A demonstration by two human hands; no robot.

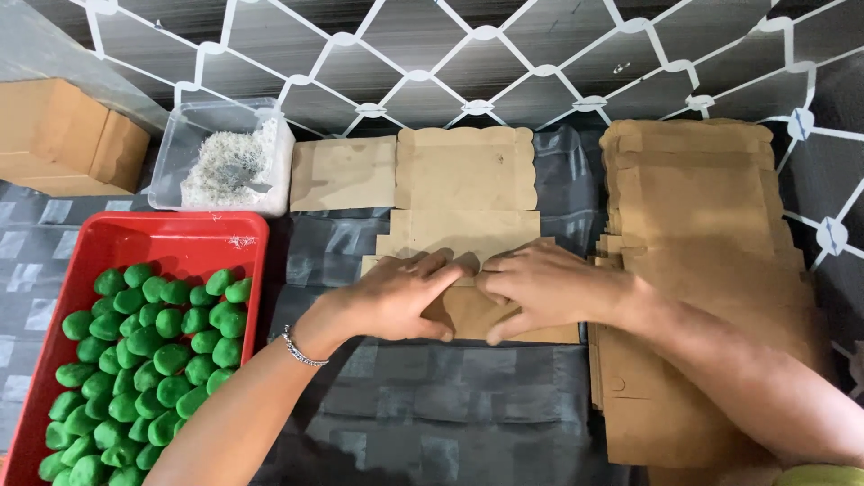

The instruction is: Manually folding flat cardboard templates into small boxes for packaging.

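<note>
Two hands, the left hand [396, 297] and the right hand [540, 288], pressed on one flat brown cardboard box blank [463, 193]. One stack of further blanks [702, 225] lay to the right, too many and too tightly layered to count. One red tray [193, 236] held green balls [144, 360], several dozen at least, heaped so I could not count them exactly. There was one clear plastic tub [184, 135] of white shreds [225, 166], and one cardboard box [63, 135] at the far left.

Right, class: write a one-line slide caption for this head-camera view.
Left hand and right hand press a flat brown cardboard box blank, beside a red tray of green balls.
</note>
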